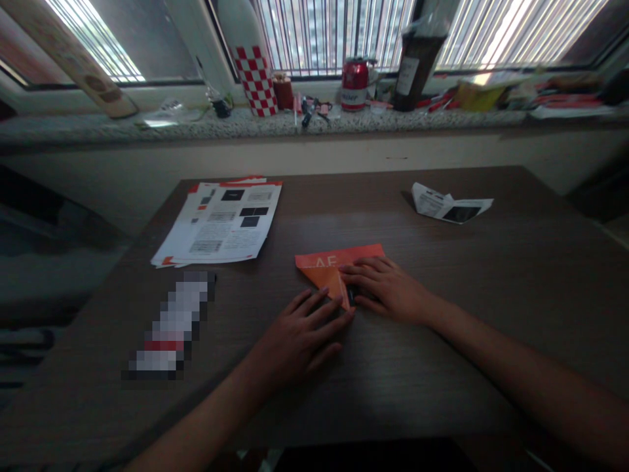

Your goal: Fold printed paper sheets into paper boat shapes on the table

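Observation:
An orange sheet of paper [322, 272], folded into a downward-pointing triangle with a red-orange band along its far edge, lies flat on the table. Pale letters show on that band. My left hand [304, 331] rests over the paper's near-left side, fingers stretched out and fingertips on the lower point. From the right, my right hand [390, 288] lies on the paper with its fingers extended across the right side. A small dark printed patch shows between the two hands. Part of the folded paper is hidden under my fingers.
A stack of printed sheets [221, 223] lies at the back left of the table [472, 367]. Nearer sits a pixelated, phone-shaped object [171, 321]. A folded white paper piece [452, 206] stands at the back right. Bottles, a red can [354, 85] and clutter line the windowsill [187, 131].

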`<state>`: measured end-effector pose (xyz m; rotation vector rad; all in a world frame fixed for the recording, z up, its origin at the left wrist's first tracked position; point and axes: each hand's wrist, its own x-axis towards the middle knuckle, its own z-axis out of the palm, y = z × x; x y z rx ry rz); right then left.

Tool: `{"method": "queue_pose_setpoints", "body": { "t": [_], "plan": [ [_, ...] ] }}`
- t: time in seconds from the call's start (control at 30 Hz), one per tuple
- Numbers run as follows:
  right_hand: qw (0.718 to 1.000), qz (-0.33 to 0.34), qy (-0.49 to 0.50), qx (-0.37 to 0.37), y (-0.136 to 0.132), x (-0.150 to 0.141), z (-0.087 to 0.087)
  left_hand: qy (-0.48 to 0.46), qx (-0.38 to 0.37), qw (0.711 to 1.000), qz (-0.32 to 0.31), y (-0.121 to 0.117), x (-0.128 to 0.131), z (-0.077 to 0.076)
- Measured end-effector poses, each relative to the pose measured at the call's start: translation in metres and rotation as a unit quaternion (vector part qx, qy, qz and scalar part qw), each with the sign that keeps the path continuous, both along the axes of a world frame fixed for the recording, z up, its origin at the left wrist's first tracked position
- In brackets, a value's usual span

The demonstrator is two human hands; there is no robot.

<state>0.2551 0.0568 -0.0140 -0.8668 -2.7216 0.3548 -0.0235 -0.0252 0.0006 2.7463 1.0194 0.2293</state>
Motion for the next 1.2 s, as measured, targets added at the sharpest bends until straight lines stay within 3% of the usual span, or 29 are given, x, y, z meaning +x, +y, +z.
{"method": "queue_pose_setpoints", "body": {
  "t": [0.33, 0.63, 1.2],
  "plan": [
    [1.0, -0.017, 0.002, -0.015, -0.003, -0.004, 0.003, -0.01, -0.037, 0.999, 0.012, 0.001, -0.002, 0.008],
    [0.998, -0.05, 0.03, -0.027, -0.013, -0.012, 0.008, -0.039, -0.02, 0.998, 0.034, 0.002, -0.009, -0.006],
    [0.997, -0.067, 0.021, -0.016, -0.019, -0.016, 0.008, -0.007, 0.013, 0.995, 0.1, 0.012, -0.024, -0.01]
  ]
}}
